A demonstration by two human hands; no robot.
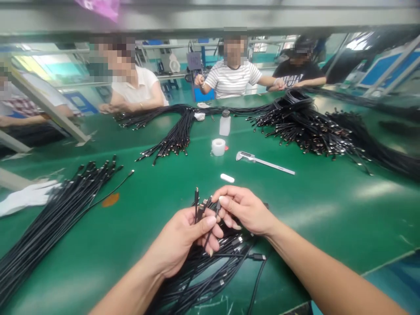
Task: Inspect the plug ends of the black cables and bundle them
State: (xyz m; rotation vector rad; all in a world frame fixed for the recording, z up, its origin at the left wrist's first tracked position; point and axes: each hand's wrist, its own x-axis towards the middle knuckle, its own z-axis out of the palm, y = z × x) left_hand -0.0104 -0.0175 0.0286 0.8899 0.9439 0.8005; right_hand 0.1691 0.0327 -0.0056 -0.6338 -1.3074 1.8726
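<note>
My left hand (188,236) is closed around several black USB cables (197,203), their metal-tipped plugs sticking up above the fingers. Just to its right, my right hand (244,210) pinches one cable plug (218,204) between thumb and forefinger. The two hands nearly meet over a loose pile of black cables (210,271), which spreads below them toward the near edge. Some plugs in that pile point right, one cable end (257,257) lying apart. My palms and wrists hide part of the pile.
A cable bundle (65,210) and white glove (29,197) lie left. Ahead are a small white piece (227,178), digital caliper (265,163), tape roll (218,147) and bottle (225,124). More cables (305,127) heap at far right. Several co-workers (234,78) sit across the green table (328,210).
</note>
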